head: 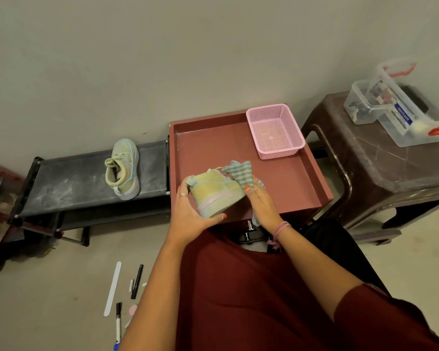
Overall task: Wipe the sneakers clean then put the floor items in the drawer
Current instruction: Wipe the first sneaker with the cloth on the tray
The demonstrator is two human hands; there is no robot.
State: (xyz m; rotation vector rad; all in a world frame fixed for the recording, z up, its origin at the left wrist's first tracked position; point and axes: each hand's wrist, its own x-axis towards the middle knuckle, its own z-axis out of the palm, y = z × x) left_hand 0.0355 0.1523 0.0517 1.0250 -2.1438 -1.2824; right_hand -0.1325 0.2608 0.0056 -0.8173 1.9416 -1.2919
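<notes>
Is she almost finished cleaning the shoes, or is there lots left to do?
Nothing looks finished for sure. In hand: the left hand holds one sneaker over the red tray while the right hand rubs it with a striped cloth. The other sneaker sits on the dusty black rack. Still left: the pens and nail file lie on the floor.

maroon garment [251, 287] | pink wristband [281, 228] | rings, orange nail polish
</notes>
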